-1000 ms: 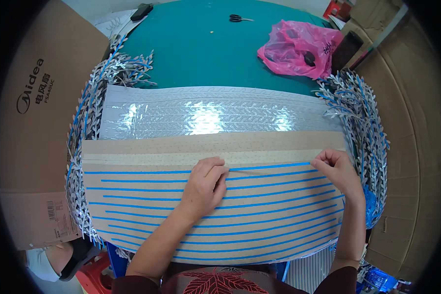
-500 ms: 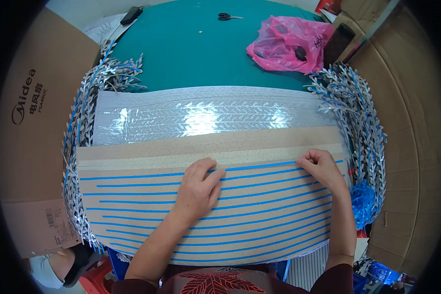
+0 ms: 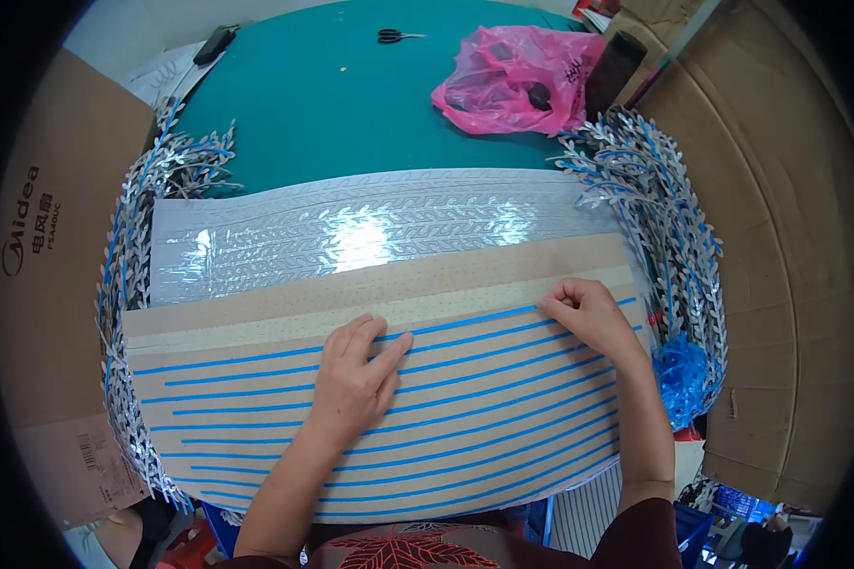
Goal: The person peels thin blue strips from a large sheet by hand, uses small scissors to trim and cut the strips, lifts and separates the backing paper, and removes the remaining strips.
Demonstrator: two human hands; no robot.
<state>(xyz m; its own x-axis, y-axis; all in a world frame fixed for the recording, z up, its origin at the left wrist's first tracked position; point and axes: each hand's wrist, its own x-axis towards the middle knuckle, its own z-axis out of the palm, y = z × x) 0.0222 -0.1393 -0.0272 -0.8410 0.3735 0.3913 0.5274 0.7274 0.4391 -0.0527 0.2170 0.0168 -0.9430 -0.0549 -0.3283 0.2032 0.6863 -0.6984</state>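
Observation:
A tan sheet with several parallel blue strips lies in front of me. My left hand rests on it, fingers apart, with fingertips at the topmost blue strip. Farther right, my right hand has thumb and forefinger pinched together on that same strip, short of its right end. Beyond the tan sheet lies a shiny clear-covered sheet with a leaf pattern.
Silvery leaf garlands with blue strips hang at left and right. Scissors and a pink plastic bag lie on the green table. Cardboard stands at left, more cardboard at right. Blue tangled plastic is near my right forearm.
The view has turned, so most things appear farther left and the sheet more slanted. My right hand has shifted left along the top strip, uncovering its right end. My left hand's fingers have spread.

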